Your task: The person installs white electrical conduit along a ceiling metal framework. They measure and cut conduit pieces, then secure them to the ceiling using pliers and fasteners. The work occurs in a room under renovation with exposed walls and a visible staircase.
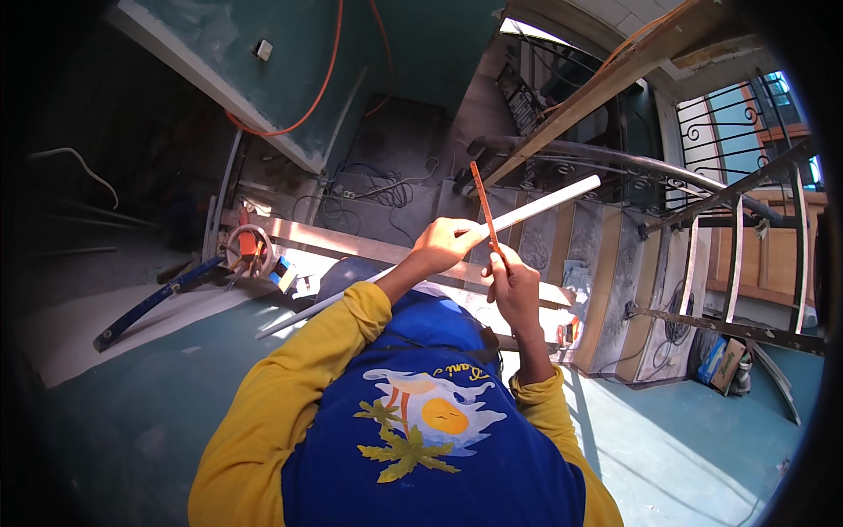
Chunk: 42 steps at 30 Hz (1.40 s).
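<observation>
A long pale grey plastic pipe (549, 200) slants across in front of my chest, its far end up to the right and its other end running down left past my left forearm. My left hand (446, 245) is closed around the pipe near its middle. In my right hand (516, 286) is a thin orange-red strip that looks like a bare hacksaw blade (480, 189), gripped near its lower end. The blade stands nearly upright and crosses the pipe just right of my left fingers. Whether it is cutting into the pipe or only touching it, I cannot tell.
A wooden plank (342, 240) runs across ahead of me. To the left lie a blue spirit level (158, 303) and a cluster of tools (255, 250). Stairs (606, 285) with a metal railing (738, 255) rise at the right. Cables (391, 189) coil on the floor beyond.
</observation>
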Motion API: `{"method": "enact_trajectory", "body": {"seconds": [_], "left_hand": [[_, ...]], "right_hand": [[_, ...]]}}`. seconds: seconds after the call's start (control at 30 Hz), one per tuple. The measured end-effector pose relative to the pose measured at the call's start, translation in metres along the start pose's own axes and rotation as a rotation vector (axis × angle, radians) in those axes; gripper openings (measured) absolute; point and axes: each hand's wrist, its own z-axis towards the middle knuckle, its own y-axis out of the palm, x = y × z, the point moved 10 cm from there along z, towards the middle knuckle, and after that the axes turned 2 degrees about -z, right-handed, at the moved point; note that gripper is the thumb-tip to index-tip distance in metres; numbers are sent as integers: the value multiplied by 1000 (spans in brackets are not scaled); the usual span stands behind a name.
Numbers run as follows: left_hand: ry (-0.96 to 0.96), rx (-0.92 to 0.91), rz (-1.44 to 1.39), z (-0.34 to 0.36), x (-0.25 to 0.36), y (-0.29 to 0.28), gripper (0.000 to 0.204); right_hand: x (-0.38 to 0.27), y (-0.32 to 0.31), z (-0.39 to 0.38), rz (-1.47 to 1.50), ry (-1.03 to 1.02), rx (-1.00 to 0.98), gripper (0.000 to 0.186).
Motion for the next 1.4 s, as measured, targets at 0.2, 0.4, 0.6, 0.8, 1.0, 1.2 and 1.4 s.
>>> {"method": "enact_trajectory", "body": {"seconds": [0.2,0.4,0.6,0.8,1.0,1.2,1.4], "left_hand": [[-31,2,45,1,-7,1,39],[-33,38,109,-5,1,2,39],[16,146,141,-14,8,-3,36],[-37,186,209,-11,1,-13,38],[-76,161,197,-2,-13,-19,37],[-110,112,432,-12,1,-14,37],[-144,232,569,-19,17,-16,27]], "right_hand": [[-14,-1,-3,-431,-310,78,31],[-12,1,-6,-582,-296,88,38],[-13,1,-8,-592,-255,93,33],[3,1,-21,-626,-272,118,34],[-8,7,-16,-609,-305,129,30],[-8,8,-25,-613,-317,124,23],[-18,17,-21,-631,-310,134,18]]}}
